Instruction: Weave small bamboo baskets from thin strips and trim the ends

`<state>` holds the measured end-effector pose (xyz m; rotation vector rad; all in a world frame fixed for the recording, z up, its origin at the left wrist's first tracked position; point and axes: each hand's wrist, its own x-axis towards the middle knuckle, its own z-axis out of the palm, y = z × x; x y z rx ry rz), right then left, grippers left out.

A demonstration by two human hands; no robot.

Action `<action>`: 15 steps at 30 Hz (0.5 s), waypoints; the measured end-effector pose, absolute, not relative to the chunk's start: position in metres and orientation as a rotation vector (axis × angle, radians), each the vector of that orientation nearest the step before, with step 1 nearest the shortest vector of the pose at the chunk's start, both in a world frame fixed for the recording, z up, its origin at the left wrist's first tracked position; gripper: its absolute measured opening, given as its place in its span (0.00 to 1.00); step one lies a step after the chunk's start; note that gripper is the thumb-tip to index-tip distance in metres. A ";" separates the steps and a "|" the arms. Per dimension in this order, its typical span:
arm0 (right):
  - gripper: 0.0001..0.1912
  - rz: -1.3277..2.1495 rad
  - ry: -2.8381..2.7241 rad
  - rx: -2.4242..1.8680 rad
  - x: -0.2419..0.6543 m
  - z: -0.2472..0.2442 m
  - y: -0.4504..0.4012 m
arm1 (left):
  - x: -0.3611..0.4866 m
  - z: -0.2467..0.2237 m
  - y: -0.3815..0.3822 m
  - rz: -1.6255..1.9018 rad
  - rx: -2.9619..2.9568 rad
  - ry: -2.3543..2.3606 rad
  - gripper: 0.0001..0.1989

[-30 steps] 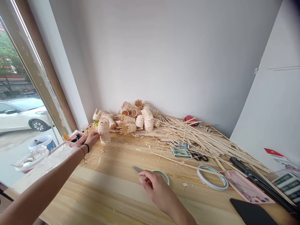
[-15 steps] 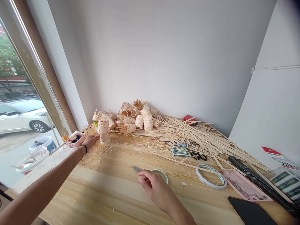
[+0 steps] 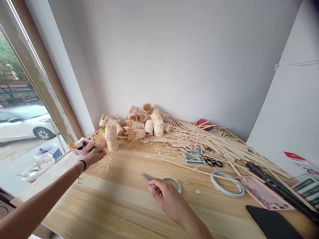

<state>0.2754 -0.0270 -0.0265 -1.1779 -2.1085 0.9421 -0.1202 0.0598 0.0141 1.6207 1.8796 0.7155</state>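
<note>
My left hand (image 3: 96,156) hovers over the left part of the table, just in front of a tall woven strip tube (image 3: 111,134). Its fingers are loosely bent and stretched out, and I see nothing held in them. My right hand (image 3: 165,196) is closed around what looks like a small knife (image 3: 147,176). The pointed grey blade sticks out to the upper left, while the handle is hidden in the fingers. Partly behind this hand lies a roll of tape (image 3: 176,182).
Small woven baskets (image 3: 137,124) are heaped against the wall. Loose wooden strips (image 3: 211,141) spread right of them, near black scissors (image 3: 214,162) and a green box (image 3: 193,157). Another tape roll (image 3: 227,184), a pink tray (image 3: 265,194) and a black phone-like slab (image 3: 271,222) lie right.
My left hand has drawn back from beside the woven tube, toward me. The right hand keeps the blade in nearly the same place; the view has shifted slightly.
</note>
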 end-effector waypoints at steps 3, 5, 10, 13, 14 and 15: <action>0.15 0.951 -2.110 -1.173 0.275 -0.028 -0.026 | -0.109 0.014 0.054 0.653 1.712 1.845 0.14; 0.15 0.959 -2.102 -1.168 0.275 -0.029 -0.025 | -0.100 0.016 0.054 0.648 1.789 1.820 0.14; 0.16 0.964 -2.080 -1.151 0.276 -0.032 -0.022 | -0.080 0.022 0.064 0.663 1.997 1.791 0.14; 0.16 0.969 -2.069 -1.144 0.276 -0.033 -0.022 | -0.075 0.019 0.066 0.615 2.104 1.778 0.14; 0.16 0.971 -2.064 -1.146 0.276 -0.034 -0.022 | -0.075 0.017 0.065 0.582 2.135 1.774 0.13; 0.16 0.971 -2.061 -1.148 0.276 -0.034 -0.022 | -0.076 0.015 0.063 0.543 2.163 1.773 0.13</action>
